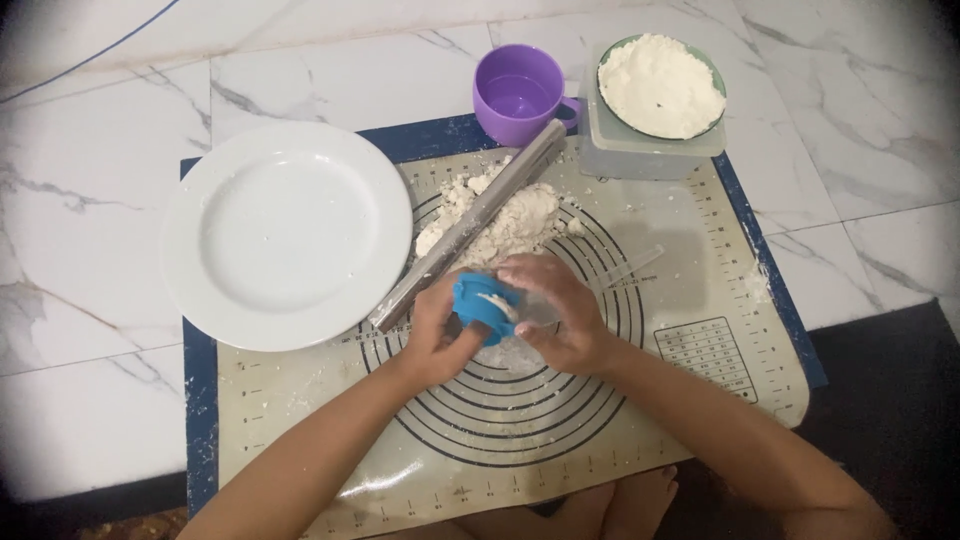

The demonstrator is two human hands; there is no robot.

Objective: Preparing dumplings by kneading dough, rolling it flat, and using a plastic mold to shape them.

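Forearms enter from the bottom edge and meet over the middle of the baking mat (pixel 700 400), a pale silicone sheet with printed concentric rings and a blue border, spread on the marble floor (pixel 90 200). Left hand (pixel 437 335) — grip closed around a small blue tool (pixel 483 303), apparently a dough scraper, held just above the rings. Right hand (pixel 560 312) — fingers curled over the tool's far edge, where a smear of white dough clings; whether they pinch the tool or only wipe it cannot be told. Beyond the hands lies a crumbly flour mound (pixel 515 222), with a metal rolling pin (pixel 470 225) resting diagonally across it. An empty white plate (pixel 285 235) overlaps the mat's left side. At the far edge stand a purple cup (pixel 518 92) and a bowl of flour (pixel 660 85) on a grey scale (pixel 640 155).

Judged technique: steady the tool with the left hand, draw the fingers along its edge — letting scrapings drop over the mat, near the mound.
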